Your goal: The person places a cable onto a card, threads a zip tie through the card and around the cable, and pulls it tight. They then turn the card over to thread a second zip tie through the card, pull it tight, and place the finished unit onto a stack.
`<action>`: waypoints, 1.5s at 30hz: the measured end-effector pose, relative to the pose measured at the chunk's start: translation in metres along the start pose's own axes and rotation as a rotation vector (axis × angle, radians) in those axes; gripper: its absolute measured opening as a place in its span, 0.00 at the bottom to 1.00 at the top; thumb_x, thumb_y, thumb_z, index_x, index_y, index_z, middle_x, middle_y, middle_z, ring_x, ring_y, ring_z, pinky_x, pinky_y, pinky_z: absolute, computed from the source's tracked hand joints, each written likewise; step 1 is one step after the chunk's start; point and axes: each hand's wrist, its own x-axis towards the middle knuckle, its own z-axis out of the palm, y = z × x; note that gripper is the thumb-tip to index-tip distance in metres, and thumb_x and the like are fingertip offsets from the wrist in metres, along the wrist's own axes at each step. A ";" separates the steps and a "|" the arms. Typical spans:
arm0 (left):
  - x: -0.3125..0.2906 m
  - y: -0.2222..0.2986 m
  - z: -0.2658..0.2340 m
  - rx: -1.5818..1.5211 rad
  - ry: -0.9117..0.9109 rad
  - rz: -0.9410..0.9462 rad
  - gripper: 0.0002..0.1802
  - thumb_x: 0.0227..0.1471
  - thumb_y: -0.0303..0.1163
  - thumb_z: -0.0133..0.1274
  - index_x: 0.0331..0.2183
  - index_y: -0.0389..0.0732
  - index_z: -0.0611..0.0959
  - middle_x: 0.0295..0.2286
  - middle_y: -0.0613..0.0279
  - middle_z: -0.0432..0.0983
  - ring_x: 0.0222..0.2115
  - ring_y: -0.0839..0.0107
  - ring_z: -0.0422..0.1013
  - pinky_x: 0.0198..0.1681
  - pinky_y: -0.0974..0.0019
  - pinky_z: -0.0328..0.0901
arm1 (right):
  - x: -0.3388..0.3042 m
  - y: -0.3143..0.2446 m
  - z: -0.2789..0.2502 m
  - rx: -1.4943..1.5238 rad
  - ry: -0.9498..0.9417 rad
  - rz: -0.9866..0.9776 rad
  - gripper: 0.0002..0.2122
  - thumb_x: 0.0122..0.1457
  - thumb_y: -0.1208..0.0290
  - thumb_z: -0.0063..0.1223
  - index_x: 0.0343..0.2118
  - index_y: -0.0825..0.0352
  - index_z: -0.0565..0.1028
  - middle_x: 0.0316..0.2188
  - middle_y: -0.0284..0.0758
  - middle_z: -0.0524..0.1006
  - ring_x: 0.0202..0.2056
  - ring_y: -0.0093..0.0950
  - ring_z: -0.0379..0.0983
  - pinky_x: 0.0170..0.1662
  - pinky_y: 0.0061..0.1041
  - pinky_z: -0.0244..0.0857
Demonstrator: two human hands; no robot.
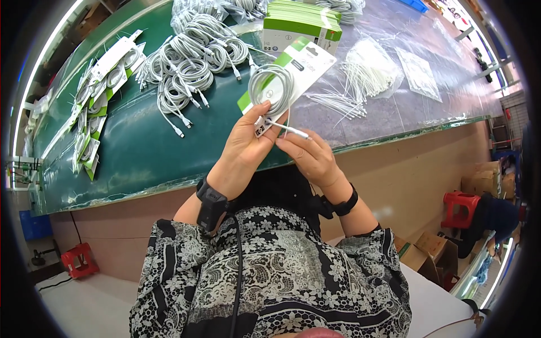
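Observation:
My left hand is closed on a white and green packaging card by its lower end. A coiled light grey cable lies against the card, under my left thumb. The cable's white plug sticks out below the coil toward the right. My right hand is closed in a pinch just below that plug. A thin white strip, like a cable tie, runs down from the coil to its fingertips; the exact grip is partly hidden.
Coiled grey cables are heaped at the centre left. Carded cables overlap at the far left. Green and white cards stand in a box behind my hands. Loose white cable ties and their bag lie right, beside a flat plastic bag.

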 end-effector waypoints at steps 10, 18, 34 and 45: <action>0.004 -0.011 -0.008 0.656 -0.220 0.599 0.17 0.53 0.21 0.52 0.46 0.38 0.72 0.42 0.61 0.74 0.42 0.71 0.72 0.44 0.70 0.68 | 0.014 -0.006 0.011 0.258 0.214 0.420 0.08 0.53 0.86 0.54 0.36 0.70 0.78 0.33 0.36 0.77 0.31 0.25 0.76 0.34 0.20 0.71; -0.002 -0.015 -0.024 0.835 -0.138 0.564 0.16 0.51 0.22 0.56 0.44 0.36 0.74 0.38 0.63 0.76 0.37 0.74 0.72 0.40 0.72 0.68 | 0.016 0.011 0.012 0.495 0.389 0.616 0.05 0.57 0.84 0.51 0.36 0.71 0.76 0.32 0.35 0.78 0.31 0.21 0.76 0.34 0.19 0.70; 0.001 -0.023 -0.037 0.881 -0.060 0.582 0.19 0.48 0.18 0.54 0.44 0.32 0.72 0.39 0.61 0.75 0.38 0.75 0.72 0.43 0.72 0.66 | 0.010 0.014 0.008 0.131 0.089 0.621 0.03 0.60 0.79 0.49 0.36 0.68 0.71 0.26 0.34 0.78 0.26 0.22 0.74 0.29 0.21 0.68; 0.005 -0.026 -0.036 0.916 -0.045 0.602 0.19 0.50 0.18 0.54 0.45 0.33 0.72 0.41 0.60 0.74 0.40 0.74 0.71 0.44 0.71 0.66 | 0.009 0.011 0.003 0.049 0.043 0.698 0.05 0.55 0.77 0.55 0.33 0.70 0.74 0.21 0.36 0.77 0.23 0.20 0.73 0.27 0.21 0.67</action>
